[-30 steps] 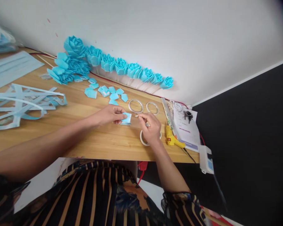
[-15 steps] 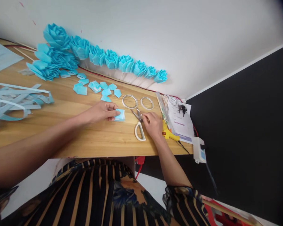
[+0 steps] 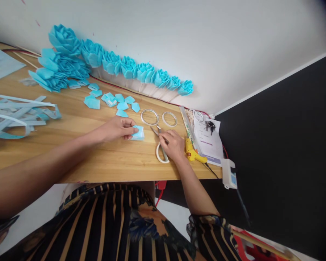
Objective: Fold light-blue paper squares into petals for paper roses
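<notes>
My left hand [image 3: 123, 128] pinches a small light-blue folded piece [image 3: 138, 133] between thumb and fingers, low over the wooden table. To its right lies a pair of scissors [image 3: 162, 155] with a white handle loop; the blades point away to the upper left. My right hand [image 3: 172, 144] is closed over the scissors' middle, fingers bent around it, and it covers part of them. Two tape rolls [image 3: 149, 117] lie just beyond the hands. Several cut blue petals [image 3: 122, 106] are scattered beyond my left hand.
Blue fabric flowers [image 3: 129, 68] line the wall, with more piled at the left. Fabric strips [image 3: 21, 116] lie at the left. On the right are a yellow glue gun [image 3: 192, 152], papers [image 3: 209, 145], keys [image 3: 210, 126] and a white power socket [image 3: 229, 174].
My right hand has shifted slightly left and closed over the scissors, which have turned a little. My left hand stays in place with the blue piece.
</notes>
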`<state>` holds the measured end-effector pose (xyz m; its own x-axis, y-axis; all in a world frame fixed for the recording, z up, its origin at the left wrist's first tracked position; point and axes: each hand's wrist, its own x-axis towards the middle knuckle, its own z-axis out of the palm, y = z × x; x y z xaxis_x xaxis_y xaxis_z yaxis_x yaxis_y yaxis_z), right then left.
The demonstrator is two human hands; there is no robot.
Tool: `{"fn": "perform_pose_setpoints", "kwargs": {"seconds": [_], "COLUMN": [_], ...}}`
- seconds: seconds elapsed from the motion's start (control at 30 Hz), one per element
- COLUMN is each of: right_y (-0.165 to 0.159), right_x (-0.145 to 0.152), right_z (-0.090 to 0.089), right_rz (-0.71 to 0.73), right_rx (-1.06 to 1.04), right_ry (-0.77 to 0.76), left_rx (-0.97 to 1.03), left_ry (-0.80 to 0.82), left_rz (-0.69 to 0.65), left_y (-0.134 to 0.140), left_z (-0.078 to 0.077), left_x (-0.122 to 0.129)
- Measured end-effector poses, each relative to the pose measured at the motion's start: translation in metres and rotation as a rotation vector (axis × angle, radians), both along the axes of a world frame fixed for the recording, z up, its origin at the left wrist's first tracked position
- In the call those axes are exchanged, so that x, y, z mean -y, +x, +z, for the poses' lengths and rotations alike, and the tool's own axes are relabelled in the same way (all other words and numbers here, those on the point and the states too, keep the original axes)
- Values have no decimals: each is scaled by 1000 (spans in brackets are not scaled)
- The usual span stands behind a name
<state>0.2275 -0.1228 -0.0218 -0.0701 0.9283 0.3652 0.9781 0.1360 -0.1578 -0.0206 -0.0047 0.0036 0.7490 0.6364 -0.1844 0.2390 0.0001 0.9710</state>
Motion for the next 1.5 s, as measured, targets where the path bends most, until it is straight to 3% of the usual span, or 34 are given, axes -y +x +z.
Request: {"fn": "perform_pose_setpoints", "kwargs": {"seconds": [0.1,0.27,0.43,0.67,0.87,0.97,1.1,1.27,1.37,1.5], "right_y": [1,10,13,-10,-16,-11,2,12,12,-2], "right_x": [-1,-13,-30,-44,-52,-53,-56,-57,-56,-51], "right_z": [4,10,14,20,24,17,0,-16,-15,2], "right_rz": [20,-79,-151,-247,-306,-321,-322,-349,-336,-205], "right_rx": [-77,-253,-110,78,129,-17,-467,-680,-772,-872], "right_ry": [-25,-50,-123,-218,-244,-240,-157,-102,-77,76], "left_rx": [4,13,14,45,45,53,50,31,13,20], "left_ry": [0,-10,-11,-26,-32,-34,-35,-23,-18,-11], "left_rz": [2,3,-4,-1,-6,-3,4,-20,-16,-25], "left_y": [0,1,1,0,0,0,0,0,0,0], "left_z": [-1,-2,-3,-2,0,0,1,1,-1,-3], "left_x": [-1,0,-1,0,0,0,0,0,-1,-1]}}
